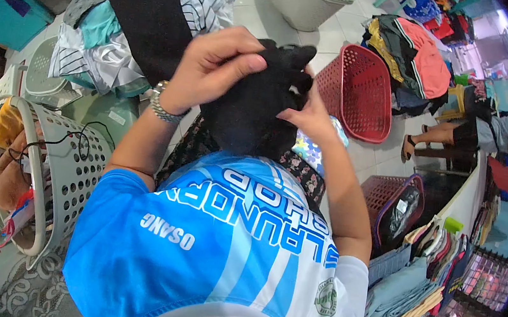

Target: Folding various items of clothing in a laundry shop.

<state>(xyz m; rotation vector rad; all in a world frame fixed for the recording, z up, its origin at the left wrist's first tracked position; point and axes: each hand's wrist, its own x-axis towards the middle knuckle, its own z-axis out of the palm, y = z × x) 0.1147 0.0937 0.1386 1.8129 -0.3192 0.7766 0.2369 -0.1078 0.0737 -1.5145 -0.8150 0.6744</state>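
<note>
A black cloth garment (253, 105) hangs bunched in front of my torso, over my lap. My left hand (223, 60), with a metal watch at the wrist, pinches its upper left part between thumb and fingers. On the other side, my right hand (310, 113) grips the garment's right edge, its fingers partly hidden behind the folds. The cloth's top edge is ruffled and slightly blurred. Beneath it shows a dark floral fabric (190, 145) on my lap. Another black garment (148, 10) lies across a heap of white and teal clothes (99, 37) to the left.
A white perforated laundry basket (71, 158) with clothes and a cord stands at left. A red basket (368, 96) and a grey bin (313, 2) stand ahead. Folded clothes (394, 297) are stacked at right. Beyond, a person (493, 134) bends near a piled heap of clothes (416, 59).
</note>
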